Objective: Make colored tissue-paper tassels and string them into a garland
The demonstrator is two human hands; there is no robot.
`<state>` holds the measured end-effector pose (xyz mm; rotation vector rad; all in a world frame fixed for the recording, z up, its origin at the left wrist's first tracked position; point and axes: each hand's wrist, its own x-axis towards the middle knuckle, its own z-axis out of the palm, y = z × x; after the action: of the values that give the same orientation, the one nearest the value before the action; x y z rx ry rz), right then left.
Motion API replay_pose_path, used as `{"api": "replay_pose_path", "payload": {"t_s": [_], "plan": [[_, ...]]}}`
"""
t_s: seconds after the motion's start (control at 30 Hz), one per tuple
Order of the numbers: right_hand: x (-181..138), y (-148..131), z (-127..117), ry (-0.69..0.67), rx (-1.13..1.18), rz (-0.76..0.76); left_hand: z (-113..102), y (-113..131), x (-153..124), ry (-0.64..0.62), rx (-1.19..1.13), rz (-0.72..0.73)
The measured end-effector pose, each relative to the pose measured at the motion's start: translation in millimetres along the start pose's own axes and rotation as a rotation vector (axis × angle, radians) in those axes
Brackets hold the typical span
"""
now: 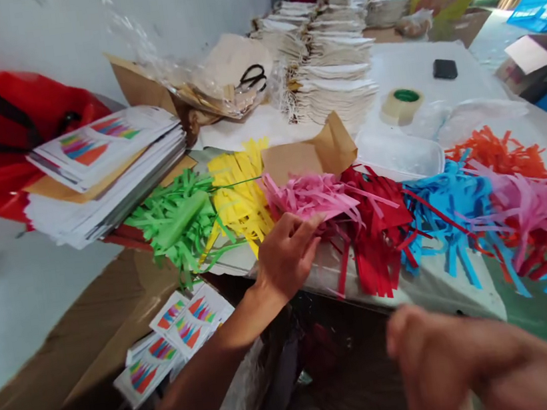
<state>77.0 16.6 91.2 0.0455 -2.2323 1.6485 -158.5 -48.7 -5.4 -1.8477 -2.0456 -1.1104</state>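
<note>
My left hand is at the table's front edge, with thumb and fingertips pinched on the near edge of a bunch of pink paper fringe. Low on the right, my right hand hangs in front of the table, smeared by motion, and its fingers cannot be made out. Yellow fringe and green fringe lie to the left of the pink. Red fringe borders it on the right, followed by blue fringe. Behind the pink bunch is a folded piece of brown paper.
Printed sheets are piled at left beside a red bag. Scissors rest on clear plastic. Stacked cream bundles, a tape roll and a plastic tray stand behind. More printed cards lie below the edge.
</note>
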Motion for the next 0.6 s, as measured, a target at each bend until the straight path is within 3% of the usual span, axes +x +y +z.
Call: {"api": "replay_pose_path", "payload": {"t_s": [0.07,0.13,0.23,0.3,0.43,0.5,0.6], "plan": [[20,18,-9,0.207,-0.304,-0.005,0,-3,5,0.015,-0.067,-0.004],[40,47,-20,0.331,-0.719,-0.003,-2,-4,11,0.046,-0.190,-0.059],[65,94,-33,0.311,-1.145,-0.074,-7,-6,17,0.104,-0.366,-0.201],[75,114,-37,0.263,-1.295,-0.118,-10,-9,18,0.143,-0.464,-0.306],[82,119,-38,0.235,-1.310,-0.154,-12,-18,10,0.185,-0.583,-0.445],[83,113,-41,0.210,-1.220,-0.117,-10,-20,5,0.180,-0.567,-0.440],[83,105,-49,0.057,-1.116,-0.079,-7,-21,1,0.153,-0.552,-0.413]]}}
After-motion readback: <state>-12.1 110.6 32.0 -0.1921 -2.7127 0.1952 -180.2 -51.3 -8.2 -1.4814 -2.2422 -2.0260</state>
